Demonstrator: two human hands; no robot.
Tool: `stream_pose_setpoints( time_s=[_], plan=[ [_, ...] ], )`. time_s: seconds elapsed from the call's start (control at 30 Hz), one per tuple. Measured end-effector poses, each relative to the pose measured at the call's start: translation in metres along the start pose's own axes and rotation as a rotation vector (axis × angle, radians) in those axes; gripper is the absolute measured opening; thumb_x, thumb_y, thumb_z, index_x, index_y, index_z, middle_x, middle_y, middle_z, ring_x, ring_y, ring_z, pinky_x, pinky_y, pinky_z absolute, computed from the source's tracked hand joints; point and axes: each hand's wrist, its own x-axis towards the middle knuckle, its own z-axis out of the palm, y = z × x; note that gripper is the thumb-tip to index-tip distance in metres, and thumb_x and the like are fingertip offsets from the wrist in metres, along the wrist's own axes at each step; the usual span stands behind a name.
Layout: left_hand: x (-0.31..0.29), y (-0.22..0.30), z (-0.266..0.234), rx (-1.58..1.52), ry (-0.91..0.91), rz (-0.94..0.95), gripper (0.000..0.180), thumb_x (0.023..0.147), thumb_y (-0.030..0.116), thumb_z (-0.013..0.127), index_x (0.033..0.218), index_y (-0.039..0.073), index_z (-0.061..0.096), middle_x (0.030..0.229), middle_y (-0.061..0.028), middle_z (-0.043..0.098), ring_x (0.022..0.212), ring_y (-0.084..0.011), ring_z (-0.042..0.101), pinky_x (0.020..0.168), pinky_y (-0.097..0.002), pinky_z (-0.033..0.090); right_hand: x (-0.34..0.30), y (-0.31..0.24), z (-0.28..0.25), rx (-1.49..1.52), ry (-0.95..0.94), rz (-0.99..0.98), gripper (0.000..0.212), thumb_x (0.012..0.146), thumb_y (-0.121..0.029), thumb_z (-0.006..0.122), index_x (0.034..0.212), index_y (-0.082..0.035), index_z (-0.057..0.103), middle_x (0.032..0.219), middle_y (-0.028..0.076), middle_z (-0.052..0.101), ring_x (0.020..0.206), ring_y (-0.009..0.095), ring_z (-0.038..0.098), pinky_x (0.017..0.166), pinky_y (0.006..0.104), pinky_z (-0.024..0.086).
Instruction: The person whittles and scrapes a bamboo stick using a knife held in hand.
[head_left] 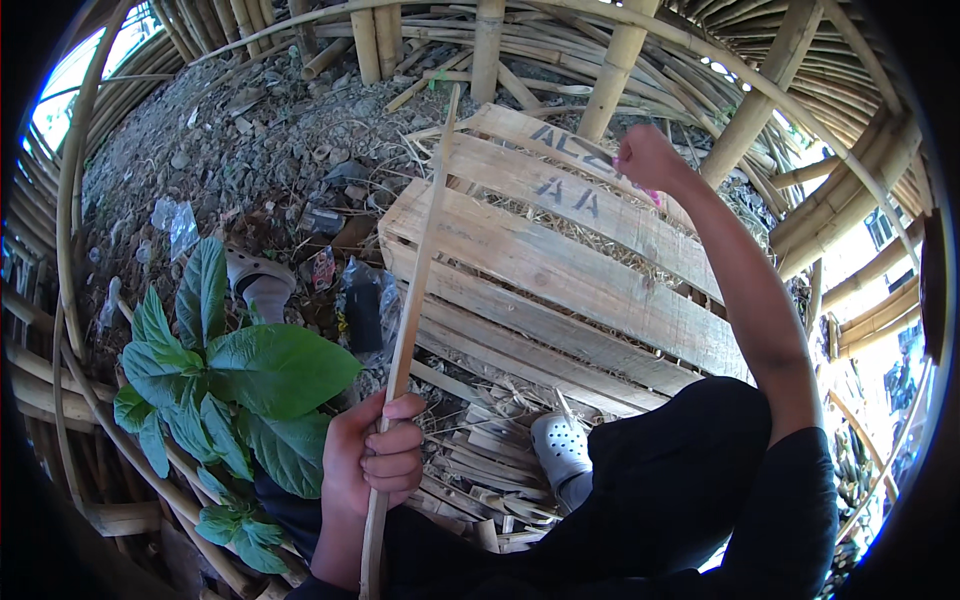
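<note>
My left hand [375, 455] is closed round the lower part of a long, thin bamboo strip [418, 280]. The strip rises almost upright, leaning slightly right, and its far end passes in front of a slatted wooden crate [560, 235]. Over the crate's far right part, my right hand [652, 160] is closed in a fist with the arm stretched out. Something small and pink [655, 197] shows below the fist; most of it is hidden, and I cannot make out what it is.
A leafy green plant [270, 365] grows at the left. Clear plastic wrappers [183, 228] and a dark packet [362, 315] litter the rubble. Split bamboo pieces [490, 460] lie near my shoe [561, 447]. Bamboo poles [617, 70] stand behind the crate.
</note>
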Motion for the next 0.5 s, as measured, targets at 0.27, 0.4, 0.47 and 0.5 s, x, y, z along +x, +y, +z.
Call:
stream_pose_setpoints(
  time_s=[0.27, 0.4, 0.47, 0.5],
  plan=[
    [0.008, -0.008, 0.000, 0.042, 0.055, -0.010, 0.027, 0.102, 0.032, 0.029, 0.085, 0.014, 0.041, 0.054, 0.0068, 0.032, 0.037, -0.0010, 0.025, 0.030, -0.0162, 0.020, -0.031, -0.054, -0.002, 0.450, -0.272, -0.260, 0.017, 0.075, -0.016, 0.073, 0.081, 0.000, 0.072, 0.072, 0.012, 0.069, 0.065, 0.020, 0.066, 0.062, 0.0332, 0.052],
    [0.010, -0.012, 0.000, 0.051, 0.064, -0.012, 0.027, 0.102, 0.032, 0.029, 0.085, 0.014, 0.041, 0.054, 0.0069, 0.032, 0.037, -0.0012, 0.025, 0.030, -0.0163, 0.020, -0.026, -0.016, 0.007, 0.263, -0.196, -0.176, 0.019, 0.074, -0.013, 0.072, 0.083, 0.003, 0.071, 0.072, 0.013, 0.069, 0.064, 0.018, 0.065, 0.061, 0.0311, 0.051],
    [0.014, -0.015, 0.001, 0.061, 0.059, -0.050, 0.028, 0.102, 0.033, 0.029, 0.085, 0.014, 0.042, 0.054, 0.0068, 0.032, 0.037, -0.0014, 0.026, 0.030, -0.0165, 0.020, -0.024, 0.021, 0.005, 0.092, -0.124, -0.049, 0.015, 0.071, -0.010, 0.070, 0.080, 0.002, 0.071, 0.071, 0.015, 0.069, 0.064, 0.018, 0.065, 0.060, 0.0315, 0.051],
    [0.014, -0.015, 0.001, 0.062, 0.059, -0.050, 0.028, 0.102, 0.033, 0.029, 0.085, 0.014, 0.042, 0.054, 0.0068, 0.032, 0.037, -0.0014, 0.026, 0.030, -0.0165, 0.020, -0.025, 0.026, 0.001, -0.008, -0.135, -0.035, 0.013, 0.071, -0.009, 0.070, 0.079, 0.002, 0.070, 0.069, 0.015, 0.068, 0.064, 0.018, 0.065, 0.059, 0.0314, 0.051]
  ],
)
